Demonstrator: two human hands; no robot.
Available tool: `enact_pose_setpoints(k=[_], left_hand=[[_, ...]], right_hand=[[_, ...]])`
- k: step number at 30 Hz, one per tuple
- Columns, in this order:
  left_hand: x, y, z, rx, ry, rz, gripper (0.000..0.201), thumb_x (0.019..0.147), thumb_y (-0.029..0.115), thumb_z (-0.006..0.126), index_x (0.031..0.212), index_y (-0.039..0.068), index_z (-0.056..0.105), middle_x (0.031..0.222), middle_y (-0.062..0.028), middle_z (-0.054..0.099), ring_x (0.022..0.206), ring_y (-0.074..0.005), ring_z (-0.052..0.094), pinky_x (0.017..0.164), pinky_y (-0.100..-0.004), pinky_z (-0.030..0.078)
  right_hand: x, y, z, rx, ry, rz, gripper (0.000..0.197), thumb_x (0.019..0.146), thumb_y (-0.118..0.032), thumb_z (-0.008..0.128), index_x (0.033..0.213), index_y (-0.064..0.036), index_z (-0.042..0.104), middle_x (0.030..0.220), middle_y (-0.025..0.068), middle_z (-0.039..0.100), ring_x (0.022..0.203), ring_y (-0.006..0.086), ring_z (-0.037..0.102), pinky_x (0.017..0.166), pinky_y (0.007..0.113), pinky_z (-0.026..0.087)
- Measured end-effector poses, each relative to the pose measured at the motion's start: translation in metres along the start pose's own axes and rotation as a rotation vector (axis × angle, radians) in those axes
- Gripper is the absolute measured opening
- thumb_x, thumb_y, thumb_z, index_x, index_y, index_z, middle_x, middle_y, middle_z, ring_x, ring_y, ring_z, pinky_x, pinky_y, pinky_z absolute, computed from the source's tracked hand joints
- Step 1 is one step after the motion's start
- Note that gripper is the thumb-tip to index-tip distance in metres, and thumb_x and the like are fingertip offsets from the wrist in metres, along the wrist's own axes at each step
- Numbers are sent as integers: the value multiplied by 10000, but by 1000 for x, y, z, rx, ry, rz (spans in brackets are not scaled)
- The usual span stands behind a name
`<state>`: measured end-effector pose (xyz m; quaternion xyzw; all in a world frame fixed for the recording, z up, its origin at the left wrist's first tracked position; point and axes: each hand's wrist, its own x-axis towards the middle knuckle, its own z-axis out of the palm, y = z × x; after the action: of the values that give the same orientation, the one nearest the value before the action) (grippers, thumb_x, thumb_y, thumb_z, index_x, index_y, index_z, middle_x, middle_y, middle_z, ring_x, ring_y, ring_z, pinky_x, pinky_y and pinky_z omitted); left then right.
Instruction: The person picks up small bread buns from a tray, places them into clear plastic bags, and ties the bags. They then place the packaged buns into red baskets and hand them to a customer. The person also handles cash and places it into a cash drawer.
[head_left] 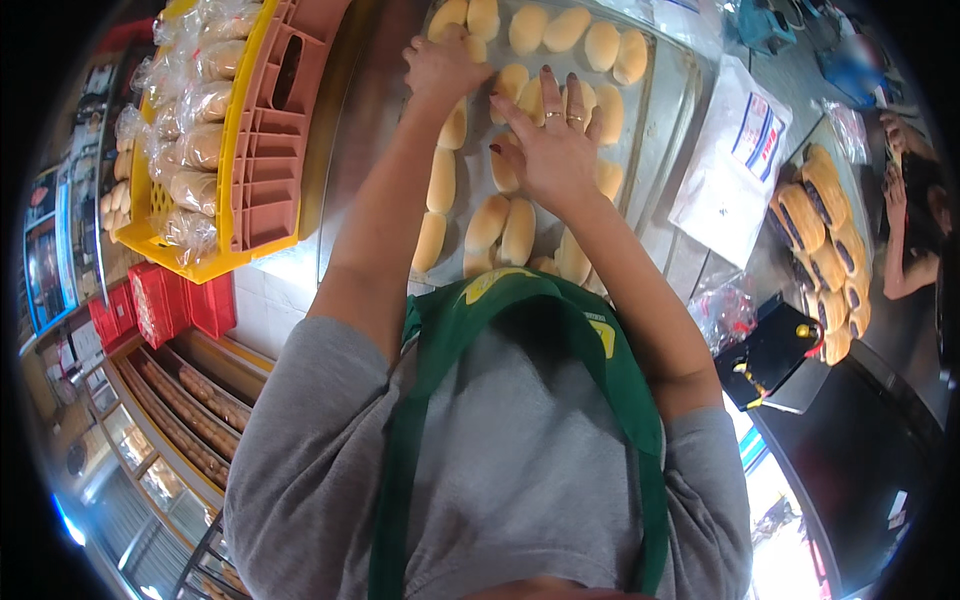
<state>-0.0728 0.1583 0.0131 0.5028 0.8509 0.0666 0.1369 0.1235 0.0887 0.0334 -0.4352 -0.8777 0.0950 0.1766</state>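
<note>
A bakery or bread shop, judging by what fills the view. Pale oblong rolls (487, 222) laid in rows on a metal baking tray (660, 120) over a steel counter. At the left, stacked plastic crates (262, 150) in yellow and salmon, packed with bagged buns (195, 145). Red crates (165, 300) lower down, beside a glass display case (180, 410) with long baked goods inside. At the right, filled split buns (822, 240) lined up on another tray, next to a stack of clear printed bags (735, 160). Green apron (520, 330) worn over a grey shirt, as shop staff wear.
</note>
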Motion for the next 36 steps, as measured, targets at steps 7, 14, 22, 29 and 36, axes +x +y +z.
enact_pose_setpoints(k=[7,14,22,29,36], left_hand=[[10,-41,4,-725,-2,-11,681,596,214,793,1214,103,529,1100,-176,578,1011,-265,583,740,-398,542],[13,-42,-8,-1354,-140,-99,625,652,-42,769,1174,55,439,957,-122,613,770,-233,646,528,-376,518],[44,-62,-12,-1668,-381,-327,363,793,48,692,1117,69,531,1003,-78,581,889,-266,610,805,-459,517],[28,-55,-37,-1997,-519,-184,336,811,108,685,1115,68,547,1033,-74,570,965,-256,569,859,-496,462],[48,-49,-17,-1013,-27,214,644,694,346,799,1247,155,530,1213,-138,535,1182,-306,489,950,-524,423]], right_hand=[[-84,43,-57,66,235,253,595,786,-275,739,1336,-292,513,1418,243,381,1320,504,308,1051,560,320],[-174,52,-83,144,368,568,555,820,-182,711,1339,-177,515,1331,271,454,1275,425,401,1014,495,361],[-190,29,-88,376,368,698,531,860,-196,675,1353,-139,488,1352,205,466,1263,365,433,975,461,405],[-201,37,-80,531,397,782,529,873,-195,656,1363,-128,469,1349,144,484,1223,308,464,885,410,450],[-188,40,-81,406,356,745,516,866,-143,653,1353,-116,484,1336,132,507,1202,263,507,844,370,497]])
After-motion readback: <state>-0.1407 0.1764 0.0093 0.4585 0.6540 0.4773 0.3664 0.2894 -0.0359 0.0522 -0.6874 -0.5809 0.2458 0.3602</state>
